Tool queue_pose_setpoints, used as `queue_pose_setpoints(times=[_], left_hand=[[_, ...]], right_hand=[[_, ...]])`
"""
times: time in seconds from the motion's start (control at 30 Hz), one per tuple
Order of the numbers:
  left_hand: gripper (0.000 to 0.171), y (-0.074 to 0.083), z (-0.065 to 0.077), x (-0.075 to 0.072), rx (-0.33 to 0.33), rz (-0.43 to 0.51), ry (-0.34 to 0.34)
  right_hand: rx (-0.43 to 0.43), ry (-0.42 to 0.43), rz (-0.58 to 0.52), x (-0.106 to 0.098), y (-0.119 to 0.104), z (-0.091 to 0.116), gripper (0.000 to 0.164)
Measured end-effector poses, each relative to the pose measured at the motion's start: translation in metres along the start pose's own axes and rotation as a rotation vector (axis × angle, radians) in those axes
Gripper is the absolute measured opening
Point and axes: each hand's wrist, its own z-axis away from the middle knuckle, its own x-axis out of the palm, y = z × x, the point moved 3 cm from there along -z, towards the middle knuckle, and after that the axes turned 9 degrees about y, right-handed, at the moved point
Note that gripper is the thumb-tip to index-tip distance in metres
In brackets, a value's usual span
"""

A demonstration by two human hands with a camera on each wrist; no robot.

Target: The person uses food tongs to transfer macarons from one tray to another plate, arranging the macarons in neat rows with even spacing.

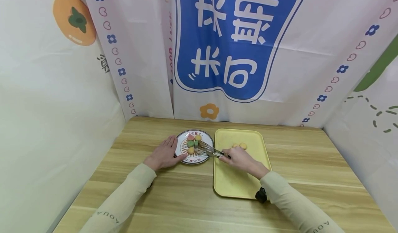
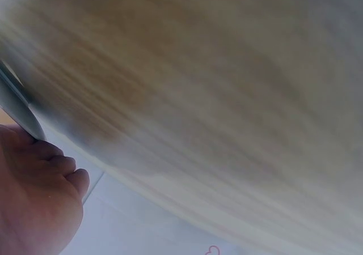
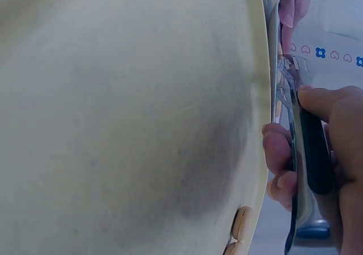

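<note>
My right hand [image 1: 239, 159] grips a pair of metal tongs [image 3: 306, 153] by their dark handle, thumb on one side and fingers on the other. The tong tips reach over a round patterned plate [image 1: 202, 159] and meet a green macaron [image 1: 196, 143]. Close around it lie another green macaron [image 1: 190, 143], a pink one [image 1: 190, 137] and yellow ones [image 1: 191, 150]. At the plate's left rim rests my left hand [image 1: 166, 152], fingers extended along the outside and thumb over the edge. In the left wrist view, its fingertips touch the plate edge [image 2: 22, 116].
A yellow tray [image 1: 230, 184] lies right of the plate, under my right forearm. Two yellow macarons [image 1: 243, 146] sit toward its far end, partly behind my right hand. The wooden table [image 1: 174, 198] meets a printed cloth backdrop [image 1: 149, 87] at the back.
</note>
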Motion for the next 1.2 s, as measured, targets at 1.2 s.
queue_pose_setpoints(times=[1.2], left_hand=[[0.109, -0.003, -0.001, 0.003, 0.007, -0.019, 0.005]], right_hand=[[0.061, 0.092, 0.04, -0.028, 0.01, 0.02, 0.027]])
